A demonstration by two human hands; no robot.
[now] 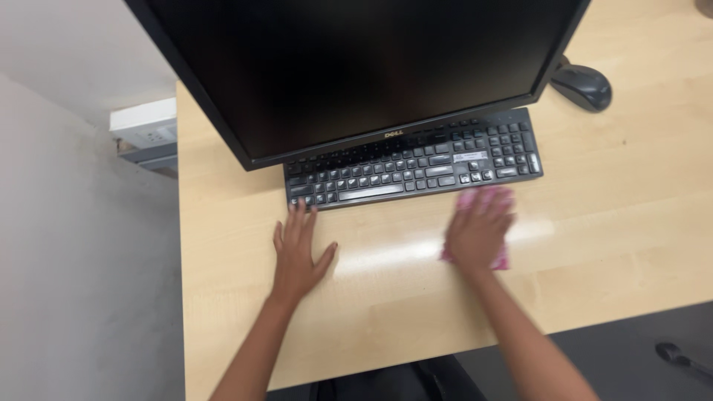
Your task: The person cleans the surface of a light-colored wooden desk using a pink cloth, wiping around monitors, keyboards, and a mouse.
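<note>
From the head camera, you're looking down at a pale wooden desk [609, 223]. Your left hand [297, 256] is lying flat and released on the desk, fingers spread, the fingertips just reaching the front left corner of the black keyboard [412, 167]. Your right hand [479, 226] is pressing flat on a pink cloth [501, 260], palm down with nothing clenched; the cloth is showing at the fingertips and beside the wrist, and the hand is blurred. The cloth is sitting on the desk just in front of the keyboard's right end. A big dark monitor [356, 67] is hanging over the keyboard's back rows. A black mouse [583, 85] is resting well apart at the upper right.
</note>
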